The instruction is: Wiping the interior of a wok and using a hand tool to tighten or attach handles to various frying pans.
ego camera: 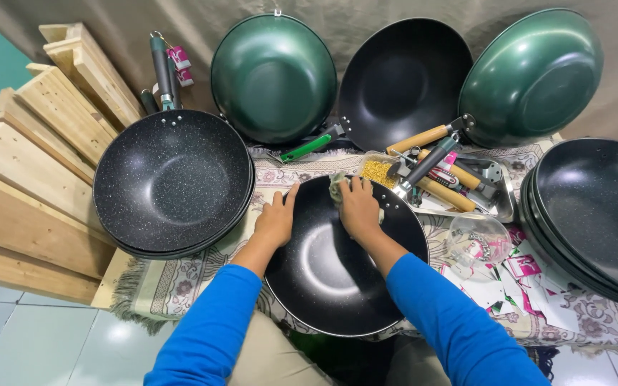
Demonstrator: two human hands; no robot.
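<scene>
A black non-stick wok [330, 275] lies on the patterned cloth right in front of me, its grey handle [427, 163] pointing to the far right. My left hand [276, 218] rests flat on the wok's left rim, fingers apart, holding it. My right hand [358, 207] presses a small pale green cloth [337, 187] against the inside of the far rim. Both my sleeves are blue.
A stack of speckled black woks [173, 179] sits at left, another black stack [595, 214] at right. Two green woks [273, 75] [534, 75] and a black one [402, 78] lean on the back wall. A metal tray [498, 200] holds wooden handles. Wooden shelving [30, 171] stands left.
</scene>
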